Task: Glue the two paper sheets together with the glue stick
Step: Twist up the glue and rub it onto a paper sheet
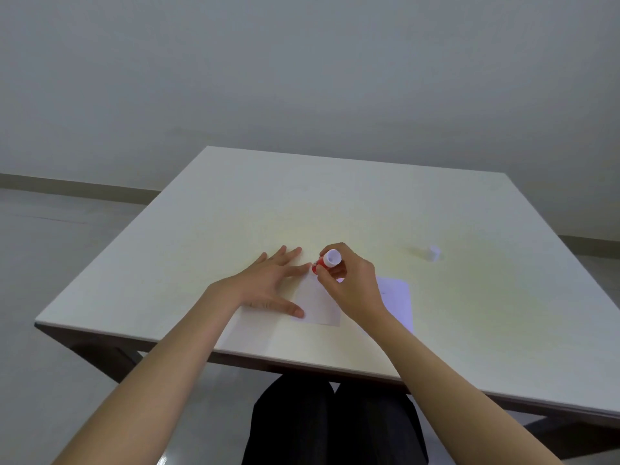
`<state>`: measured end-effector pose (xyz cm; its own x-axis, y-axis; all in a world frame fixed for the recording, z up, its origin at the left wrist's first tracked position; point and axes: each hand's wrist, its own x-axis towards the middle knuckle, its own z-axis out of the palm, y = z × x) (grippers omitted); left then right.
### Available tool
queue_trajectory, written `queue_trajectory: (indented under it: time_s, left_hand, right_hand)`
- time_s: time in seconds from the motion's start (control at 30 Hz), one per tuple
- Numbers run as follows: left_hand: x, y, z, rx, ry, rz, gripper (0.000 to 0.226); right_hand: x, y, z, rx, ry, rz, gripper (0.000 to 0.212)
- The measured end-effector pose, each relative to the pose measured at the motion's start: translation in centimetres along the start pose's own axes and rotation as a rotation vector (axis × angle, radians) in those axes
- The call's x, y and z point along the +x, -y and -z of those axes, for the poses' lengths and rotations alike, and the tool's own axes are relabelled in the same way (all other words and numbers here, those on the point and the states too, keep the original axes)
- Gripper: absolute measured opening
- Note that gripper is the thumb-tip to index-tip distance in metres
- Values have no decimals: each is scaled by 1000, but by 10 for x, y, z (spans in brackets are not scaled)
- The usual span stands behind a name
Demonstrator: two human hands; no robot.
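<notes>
A small white paper sheet lies near the table's front edge. My left hand rests flat on its left part with fingers spread. My right hand grips a red glue stick with a white end, tilted so its lower tip touches the sheet's far corner. A second white sheet lies just to the right, partly hidden under my right wrist. The glue stick's white cap stands apart on the table at the right.
The pale square table has its front edge close to my lap. Grey floor surrounds it and a plain wall stands behind. My dark-clothed legs show under the front edge.
</notes>
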<state>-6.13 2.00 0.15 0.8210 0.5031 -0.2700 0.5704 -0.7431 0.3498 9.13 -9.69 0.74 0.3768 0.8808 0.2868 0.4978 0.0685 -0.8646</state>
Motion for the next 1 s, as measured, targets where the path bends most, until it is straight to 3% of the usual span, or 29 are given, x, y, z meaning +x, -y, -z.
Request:
queue_trajectory:
  time_s: [0.13,0.3,0.5,0.57,0.77,1.0]
  left_hand:
    - [0,-2,0,-36,-4,9,95]
    - [-1,-2,-1,-48,4,14,94]
    - [0,-1,1,-1,23,9,98]
    - [1,0,0,-15,17,9,98]
    - [6,1,-4,15,15,28,98]
    - [4,0,1,32,37,26,101]
  right_hand:
    - [-11,2,-1,-74,59,94,2]
    - [-25,6,0,7,174,93,3]
    - [4,-3,18,-16,-42,-77,8]
    - [-1,-2,15,-64,-46,-28,8]
    - [-37,6,-4,-189,182,247,4]
    - [-5,-1,17,-72,-51,-19,9]
